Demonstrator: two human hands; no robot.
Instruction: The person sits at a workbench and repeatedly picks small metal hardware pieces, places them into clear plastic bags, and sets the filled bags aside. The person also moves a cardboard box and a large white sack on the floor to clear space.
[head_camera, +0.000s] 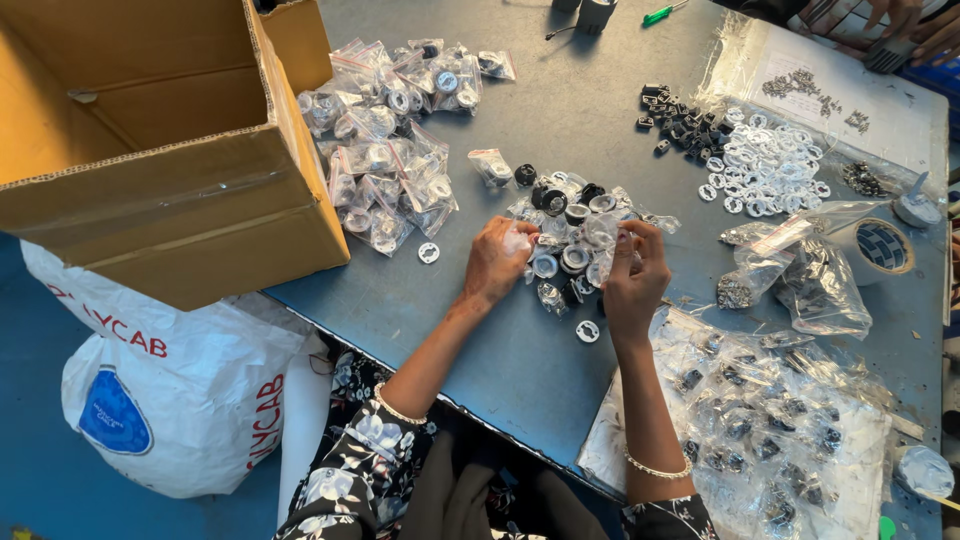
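I see my left hand (497, 258) and right hand (634, 278) pinch one small clear plastic bag (580, 240) between closed fingers. Many filled clear bags (385, 160) lie done; loose white plastic rings (765, 160) wait on the grey surface (480, 340).

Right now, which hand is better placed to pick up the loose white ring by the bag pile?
Left. The left hand is nearer the ring; the right hand sits across the parts heap.

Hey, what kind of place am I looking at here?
Probably a small packing or assembly workshop. Both hands work at a pile of small round parts on a grey table, beside filled clear bags and an open cardboard box.
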